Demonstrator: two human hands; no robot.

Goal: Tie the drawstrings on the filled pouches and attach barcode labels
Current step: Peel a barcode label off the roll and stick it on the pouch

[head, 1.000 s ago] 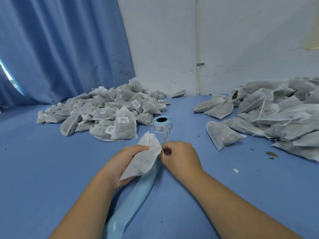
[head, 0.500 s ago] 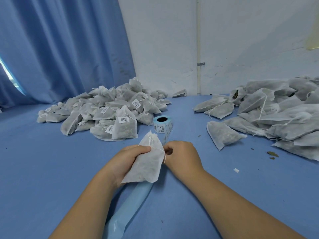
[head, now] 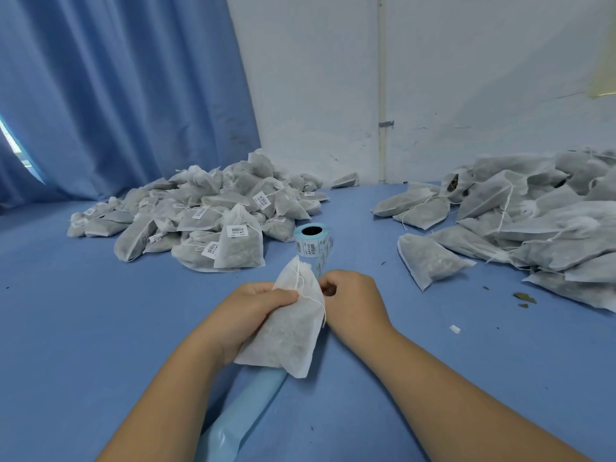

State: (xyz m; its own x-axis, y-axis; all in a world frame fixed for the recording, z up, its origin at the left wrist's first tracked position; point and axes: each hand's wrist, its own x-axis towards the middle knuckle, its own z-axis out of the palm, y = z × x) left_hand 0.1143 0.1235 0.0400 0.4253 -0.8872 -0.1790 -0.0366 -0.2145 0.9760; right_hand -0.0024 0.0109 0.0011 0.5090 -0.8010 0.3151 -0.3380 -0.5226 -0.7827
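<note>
Head view, tying step in hand. The left hand (head: pixel 253 308) holds one filled pouch (head: pixel 293 335) just above the counter (head: pixel 83 328), its grip closed on the pouch's left edge below the neck, thumb across the front face. The right hand (head: pixel 353 301) sits against the pouch's right edge with fingers curled; whether its grip pinches the drawstring (head: pixel 301 282) or holds nothing cannot be told, as the fingertips are turned away. The string lies slack in a small loop over the upper face and trails down the right edge, and the neck looks gathered, though a finished knot cannot be made out. No barcode label shows on the visible face, so the step is judged to be closing the string, with labelling still to come. The next move calls for a firm pinch on the free string end and a steady hold at the neck, then a label from the label roll (head: pixel 313 240), which stands just beyond the pouch with a strip of labels hanging down its near side. The pouch's long axis runs away from the person – neck pointing up and toward the roll, flat bottom edge nearest the person, over a pale blue backing strip (head: pixel 246 405). Labelled pouches (head: pixel 206 215) lie heaped to the left – unlabelled pouches (head: pixel 533 225) to the right.
</note>
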